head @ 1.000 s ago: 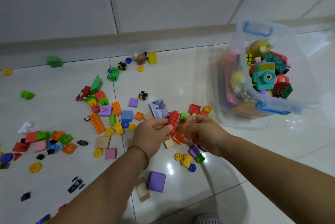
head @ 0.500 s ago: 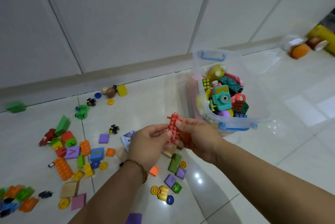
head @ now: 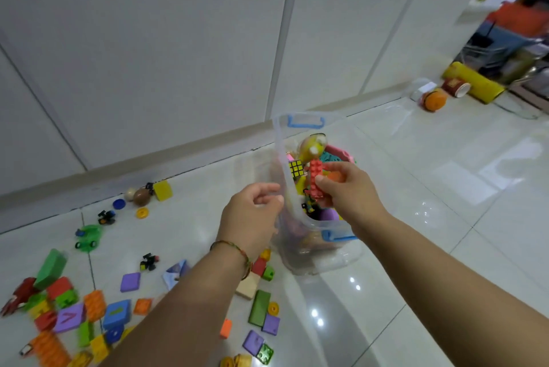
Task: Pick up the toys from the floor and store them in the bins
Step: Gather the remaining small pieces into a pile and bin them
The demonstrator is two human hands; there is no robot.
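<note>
The red brick [head: 315, 185] stands upright, pinched between the thumb and fingers of my right hand [head: 347, 188], over the open top of the clear bin [head: 284, 158] and just above the heap inside. An orange piece [head: 335, 177] seems tucked behind it in the same grip. My left hand [head: 252, 218] holds nothing. Its fingers are loosely curled just beside the near rim, and I cannot tell if they touch it.

The bin looks piled high, with a puzzle cube [head: 295, 168] near the top. If I let go here, the brick may land on the heap and slide back over the rim, and the orange piece could slip out early. A nudge from my left hand might shove the light bin into the blocks [head: 259, 308] on the floor [head: 416, 247].
</note>
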